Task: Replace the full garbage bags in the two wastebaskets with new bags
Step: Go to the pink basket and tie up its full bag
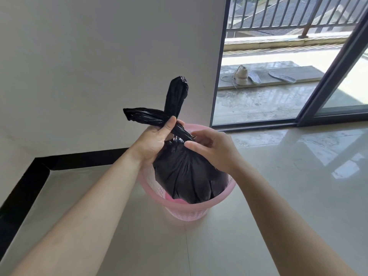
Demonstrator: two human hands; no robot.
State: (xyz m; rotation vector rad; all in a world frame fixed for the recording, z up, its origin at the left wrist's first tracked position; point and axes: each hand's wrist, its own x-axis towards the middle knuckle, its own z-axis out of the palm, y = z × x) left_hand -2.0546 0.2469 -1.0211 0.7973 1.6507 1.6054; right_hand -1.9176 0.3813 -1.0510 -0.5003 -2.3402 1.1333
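Note:
A full black garbage bag [187,176] bulges out of a pink plastic wastebasket [187,213] standing on the pale tile floor near the wall. Its gathered top is twisted into two tails, one pointing left and one standing up. My left hand [157,140] grips the neck of the bag where the tails cross. My right hand [213,150] pinches the same neck from the right side, fingers curled on the plastic. Only one wastebasket is in view.
A white wall [99,66] with a black skirting board [29,180] runs behind and to the left. A sliding glass door [338,66] at the right stands open onto a balcony with a shoe [242,76], insoles and a railing.

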